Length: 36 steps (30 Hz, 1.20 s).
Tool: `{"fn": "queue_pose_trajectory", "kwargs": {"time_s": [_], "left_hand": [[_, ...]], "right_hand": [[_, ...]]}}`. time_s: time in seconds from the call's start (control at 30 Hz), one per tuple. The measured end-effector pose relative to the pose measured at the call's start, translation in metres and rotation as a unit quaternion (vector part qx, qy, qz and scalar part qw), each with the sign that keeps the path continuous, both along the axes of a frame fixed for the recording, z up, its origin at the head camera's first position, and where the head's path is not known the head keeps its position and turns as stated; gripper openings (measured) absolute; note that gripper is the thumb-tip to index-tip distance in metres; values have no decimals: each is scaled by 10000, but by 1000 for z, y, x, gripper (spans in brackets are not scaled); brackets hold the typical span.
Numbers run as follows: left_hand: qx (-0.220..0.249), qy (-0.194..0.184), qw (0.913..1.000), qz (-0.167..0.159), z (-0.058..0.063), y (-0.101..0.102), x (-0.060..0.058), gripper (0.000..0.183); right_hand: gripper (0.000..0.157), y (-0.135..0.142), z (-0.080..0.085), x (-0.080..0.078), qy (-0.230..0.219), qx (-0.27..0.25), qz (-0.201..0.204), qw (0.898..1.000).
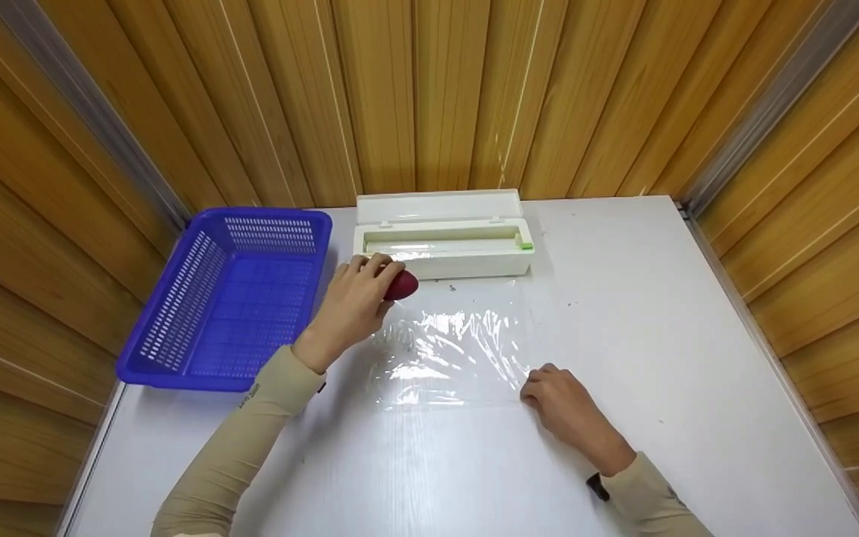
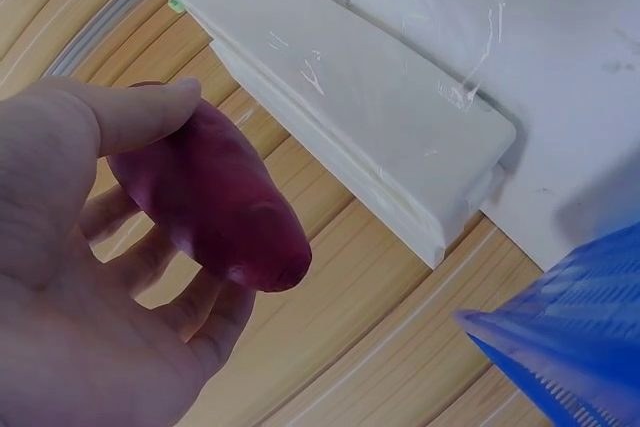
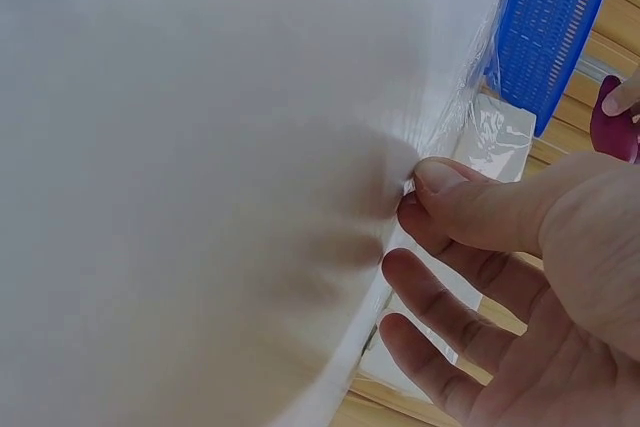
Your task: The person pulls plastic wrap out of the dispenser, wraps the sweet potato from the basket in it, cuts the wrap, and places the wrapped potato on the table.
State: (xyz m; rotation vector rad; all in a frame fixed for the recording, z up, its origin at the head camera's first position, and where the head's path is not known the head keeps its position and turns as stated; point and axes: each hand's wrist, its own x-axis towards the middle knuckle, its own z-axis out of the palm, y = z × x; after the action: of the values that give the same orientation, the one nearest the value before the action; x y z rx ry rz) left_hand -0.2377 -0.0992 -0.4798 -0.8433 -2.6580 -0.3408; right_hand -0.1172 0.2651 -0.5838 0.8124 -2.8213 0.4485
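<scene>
My left hand [image 1: 353, 300] grips a purple-red sweet potato [image 1: 403, 286], held above the table in front of the white cling film dispenser [image 1: 474, 265]. In the left wrist view, thumb and fingers curl round the sweet potato [image 2: 220, 202], and its tapered end sticks out. From the dispenser, whose lid is up, a clear sheet of cling film [image 1: 448, 354] stretches toward me over the table. My right hand [image 1: 567, 409] pinches the sheet's near right corner between thumb and index finger. The right wrist view shows this pinch at the film's edge, the other fingers loosely bent.
A blue plastic basket [image 1: 250, 317] with slotted sides stands on the left of the white table [image 1: 623, 313], beside the dispenser. A small green piece [image 1: 526, 246] sits at the dispenser's right end. Wood-patterned walls [image 1: 444, 97] enclose the table's back and sides.
</scene>
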Motion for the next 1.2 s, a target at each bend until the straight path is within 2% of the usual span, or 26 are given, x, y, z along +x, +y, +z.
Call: {"fn": "queue_pose_trajectory", "kwargs": {"time_s": [0.33, 0.63, 1.2], "left_hand": [[-104, -20, 9999, 56, -3, 16, -4, 56], [-88, -5, 10000, 31, -10, 27, -9, 56], [-181, -135, 9997, -85, -18, 46, -10, 55]], "right_hand": [[16, 0, 0, -1, 161, -127, 55, 9998], [16, -1, 1, -2, 115, -27, 46, 9999], [16, 1, 2, -1, -61, 11, 57, 10000]]}}
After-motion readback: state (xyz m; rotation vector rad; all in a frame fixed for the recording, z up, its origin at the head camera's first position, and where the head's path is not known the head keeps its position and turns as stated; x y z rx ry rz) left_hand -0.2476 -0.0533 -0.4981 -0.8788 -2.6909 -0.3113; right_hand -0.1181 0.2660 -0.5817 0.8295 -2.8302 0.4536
